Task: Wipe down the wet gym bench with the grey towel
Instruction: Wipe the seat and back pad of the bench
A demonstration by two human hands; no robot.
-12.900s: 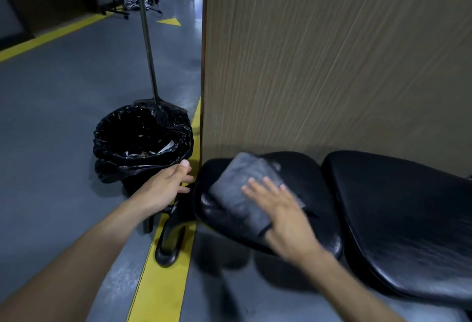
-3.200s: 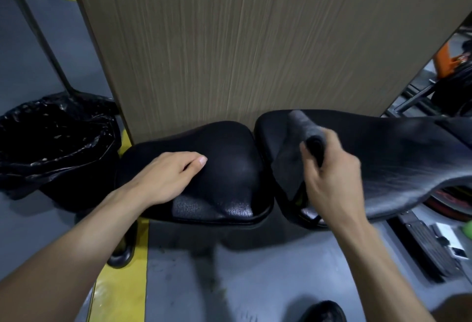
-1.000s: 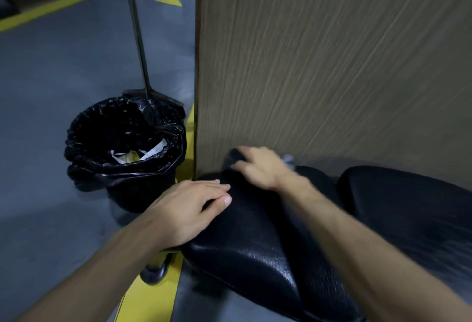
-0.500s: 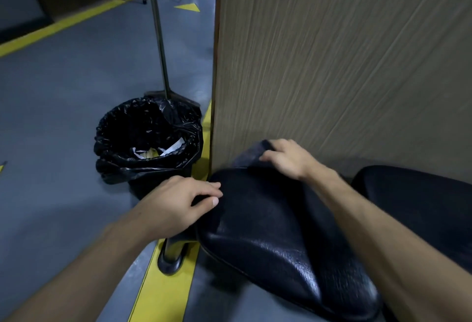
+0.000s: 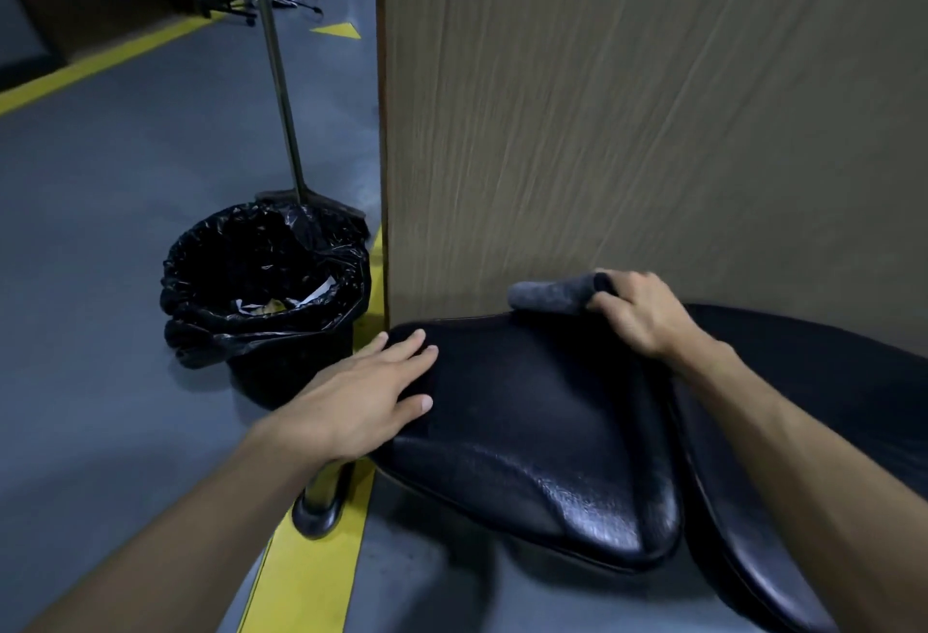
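Half grey towel [image 5: 550, 295] behind bench [image 5: 527, 431].

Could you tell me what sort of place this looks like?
Probably a gym floor: a padded black bench, grey flooring with yellow floor lines, and a lined bin beside it.

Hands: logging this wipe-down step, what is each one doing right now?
Left hand: open, fingers straight, resting flat on the bench seat pad.
Right hand: closed, gripping the grey towel at the pad's far edge.
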